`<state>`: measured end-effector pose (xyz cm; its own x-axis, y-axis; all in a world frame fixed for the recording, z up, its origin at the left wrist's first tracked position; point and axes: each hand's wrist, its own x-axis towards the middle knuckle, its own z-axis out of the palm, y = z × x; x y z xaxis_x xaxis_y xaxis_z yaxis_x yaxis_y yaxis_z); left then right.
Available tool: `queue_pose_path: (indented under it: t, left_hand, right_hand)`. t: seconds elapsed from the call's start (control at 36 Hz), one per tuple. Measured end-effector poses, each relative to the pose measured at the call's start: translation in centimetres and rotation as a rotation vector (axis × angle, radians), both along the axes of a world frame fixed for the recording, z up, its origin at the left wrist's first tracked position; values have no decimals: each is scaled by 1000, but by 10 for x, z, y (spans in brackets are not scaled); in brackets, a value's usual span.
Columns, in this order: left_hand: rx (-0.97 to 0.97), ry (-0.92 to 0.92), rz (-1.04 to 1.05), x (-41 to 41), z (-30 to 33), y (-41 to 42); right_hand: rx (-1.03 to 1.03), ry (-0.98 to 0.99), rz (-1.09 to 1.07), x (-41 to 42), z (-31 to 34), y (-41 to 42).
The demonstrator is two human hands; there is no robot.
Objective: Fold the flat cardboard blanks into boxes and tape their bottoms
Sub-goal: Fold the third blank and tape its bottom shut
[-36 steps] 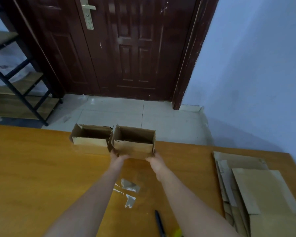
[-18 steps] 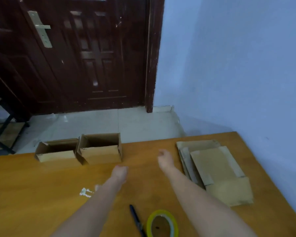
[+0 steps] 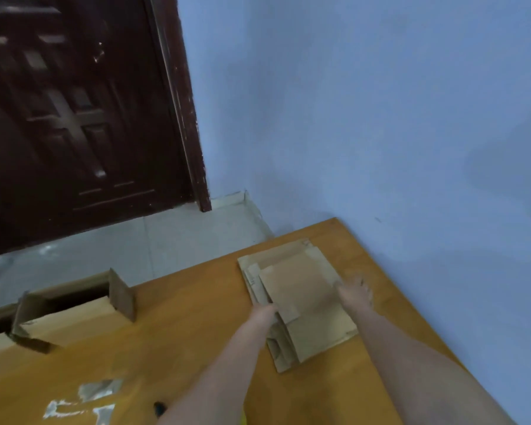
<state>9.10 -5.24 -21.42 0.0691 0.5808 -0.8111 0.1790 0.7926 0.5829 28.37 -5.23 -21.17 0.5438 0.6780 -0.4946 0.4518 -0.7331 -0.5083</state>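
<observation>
Two bare forearms run up from the bottom edge of the frame to the stack of flat cardboard blanks at right of centre on the counter. Nearest the lower left lie torn strips of clear tape stuck to the wood, and a dark object shows just beside the left forearm; what it is cannot be told.

Further up, the left hand touches the left edge of the top blank, its fingers tucked at the stack's side, though blur hides whether they pinch the sheet. The right hand lies at the stack's right edge with its fingers stretched forward, seemingly flat against the cardboard; a true grip cannot be made out.

Beyond, at the left edge of the frame, a folded box stands open-topped on the counter's far rim. Behind it are grey floor tiles, a dark wooden door at upper left and a blue wall.

Judging by this, at least one box is finished, several blanks remain, and the next one is only being taken up: folding and taping it are not yet begun.
</observation>
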Motion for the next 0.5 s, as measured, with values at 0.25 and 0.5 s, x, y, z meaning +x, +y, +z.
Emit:
queue_pose_path:
  t: [0.25,0.5]
  left_hand:
    - [-46,-149,202,22,-13,-6]
    - [174,-91,330,-5,20,2]
  right_hand:
    - [182,250,-129,1,-10,0]
    - [290,447,-206,-29,27,8]
